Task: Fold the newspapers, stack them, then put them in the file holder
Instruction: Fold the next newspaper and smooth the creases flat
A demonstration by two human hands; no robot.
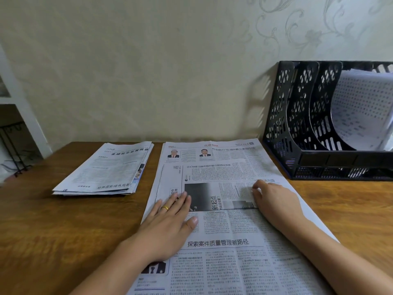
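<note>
An unfolded newspaper [223, 173] lies spread across the wooden table in front of me, running from the wall to the near edge. My left hand [170, 220] lies flat on its left part, fingers straight, a gold ring on one finger. My right hand [274, 201] rests on the paper's right part with its fingers bent down onto the sheet; whether it pinches the paper is unclear. A stack of folded newspapers [108, 169] sits to the left. The black mesh file holder [297, 124] stands at the back right.
A curled printed sheet [361, 111] stands in the file holder's right compartment; its left compartments look empty. The wooden table [42, 231] meets a patterned wall behind. A white shelf unit [19, 116] stands off the table's left side.
</note>
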